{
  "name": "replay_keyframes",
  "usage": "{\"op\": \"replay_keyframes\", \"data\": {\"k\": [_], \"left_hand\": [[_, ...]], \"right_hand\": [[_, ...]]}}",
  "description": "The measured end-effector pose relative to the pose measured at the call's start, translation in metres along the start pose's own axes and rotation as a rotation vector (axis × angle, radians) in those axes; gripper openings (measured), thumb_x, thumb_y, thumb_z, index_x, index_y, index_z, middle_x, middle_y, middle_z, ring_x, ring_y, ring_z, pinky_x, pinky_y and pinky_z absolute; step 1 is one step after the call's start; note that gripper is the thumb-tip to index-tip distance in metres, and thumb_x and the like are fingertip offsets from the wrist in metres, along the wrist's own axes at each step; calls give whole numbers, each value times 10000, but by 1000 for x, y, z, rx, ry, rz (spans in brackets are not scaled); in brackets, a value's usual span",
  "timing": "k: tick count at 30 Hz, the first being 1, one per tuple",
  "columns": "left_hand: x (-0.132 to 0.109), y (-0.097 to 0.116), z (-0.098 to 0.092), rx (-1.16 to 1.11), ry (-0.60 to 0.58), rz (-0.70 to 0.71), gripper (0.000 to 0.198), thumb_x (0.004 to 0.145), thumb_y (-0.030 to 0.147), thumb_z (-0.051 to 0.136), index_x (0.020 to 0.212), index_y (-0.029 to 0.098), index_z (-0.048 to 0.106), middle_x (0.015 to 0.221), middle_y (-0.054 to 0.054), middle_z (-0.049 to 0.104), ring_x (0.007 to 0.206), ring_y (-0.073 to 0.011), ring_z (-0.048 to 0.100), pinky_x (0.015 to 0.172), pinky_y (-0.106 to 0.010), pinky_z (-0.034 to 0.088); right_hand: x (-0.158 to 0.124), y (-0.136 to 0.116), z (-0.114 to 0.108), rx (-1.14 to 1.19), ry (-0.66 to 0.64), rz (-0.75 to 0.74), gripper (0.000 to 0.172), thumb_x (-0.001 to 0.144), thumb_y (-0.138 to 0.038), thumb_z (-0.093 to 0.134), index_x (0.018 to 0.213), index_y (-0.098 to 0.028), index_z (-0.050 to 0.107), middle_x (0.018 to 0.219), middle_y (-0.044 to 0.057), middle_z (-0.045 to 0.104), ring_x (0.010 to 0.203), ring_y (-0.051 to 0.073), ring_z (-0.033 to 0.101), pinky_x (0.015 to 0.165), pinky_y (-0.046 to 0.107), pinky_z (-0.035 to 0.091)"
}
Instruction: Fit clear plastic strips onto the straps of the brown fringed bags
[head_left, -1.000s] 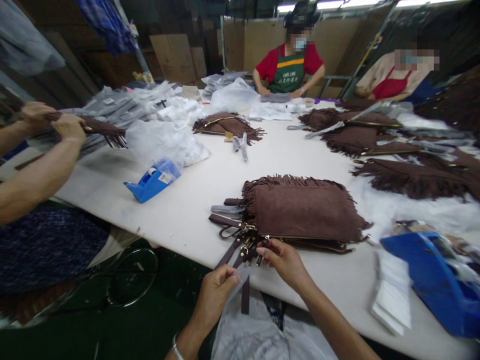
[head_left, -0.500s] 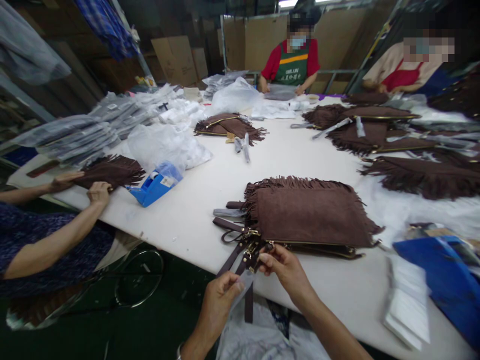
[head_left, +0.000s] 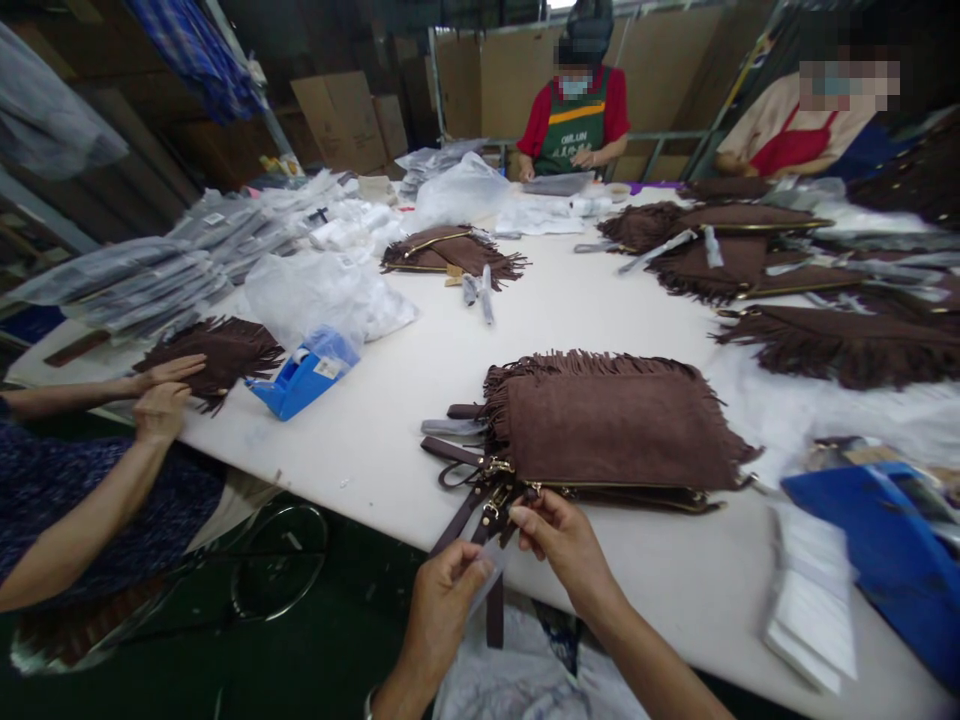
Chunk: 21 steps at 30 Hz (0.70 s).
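Observation:
Brown fringed bags (head_left: 615, 430) lie stacked at the table's near edge, zipper side toward me. Several brown wrist straps (head_left: 459, 522) with gold clasps (head_left: 495, 490) hang out at their left corner. My left hand (head_left: 444, 605) is closed in a pinch on a clear plastic sleeve (head_left: 491, 562), just below the clasps. Beside the zipper corner, my right hand (head_left: 564, 543) pinches a brown strap close to its metal fitting. The strap's end meets the mouth of the sleeve; how far it is inside I cannot tell.
A blue tape dispenser (head_left: 300, 375) stands left of the stack. A co-worker's hands (head_left: 163, 400) rest at another fringed bag (head_left: 225, 350). White paper slips (head_left: 810, 595) and a blue tray (head_left: 862, 510) are at right. More bags (head_left: 847, 340) and wrapped goods (head_left: 135, 275) pile farther back.
My hands keep their grips, with the sleeve and strap nearly in place. At left, the co-worker's hands have shifted on their bag. The view has moved slightly.

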<state>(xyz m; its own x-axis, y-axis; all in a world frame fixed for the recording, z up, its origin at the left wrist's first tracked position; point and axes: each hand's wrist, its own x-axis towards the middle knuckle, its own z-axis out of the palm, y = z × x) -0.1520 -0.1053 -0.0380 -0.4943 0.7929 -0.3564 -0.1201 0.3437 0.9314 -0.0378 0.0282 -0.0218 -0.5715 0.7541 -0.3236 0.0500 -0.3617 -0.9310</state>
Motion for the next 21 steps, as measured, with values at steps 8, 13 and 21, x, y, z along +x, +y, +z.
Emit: {"op": "replay_keyframes", "data": {"k": [8, 13, 21], "left_hand": [[4, 9, 20, -187, 2, -55, 195, 758, 320, 685, 808, 132, 670, 742, -42, 686, 689, -164, 595, 647, -246, 450], [7, 3, 27, -286, 9, -91, 255, 726, 337, 727, 854, 122, 676, 795, -74, 711, 714, -179, 625, 679, -270, 473], [13, 15, 43, -333, -22, -73, 313, 728, 408, 727, 877, 135, 696, 815, -63, 713, 743, -181, 632, 697, -261, 474]], "right_hand": [[2, 5, -6, -96, 51, -76, 321, 744, -462, 693, 700, -177, 550, 647, -40, 502, 629, 116, 434, 588, 231, 335], [3, 6, -9, -124, 36, -68, 350, 741, -485, 681, 663, -186, 516, 633, -42, 500, 624, 122, 431, 593, 235, 333], [-1, 4, -19, -176, -23, -95, 325, 778, -500, 639, 738, -185, 573, 724, -3, 584, 688, 148, 510, 626, 248, 391]]}}
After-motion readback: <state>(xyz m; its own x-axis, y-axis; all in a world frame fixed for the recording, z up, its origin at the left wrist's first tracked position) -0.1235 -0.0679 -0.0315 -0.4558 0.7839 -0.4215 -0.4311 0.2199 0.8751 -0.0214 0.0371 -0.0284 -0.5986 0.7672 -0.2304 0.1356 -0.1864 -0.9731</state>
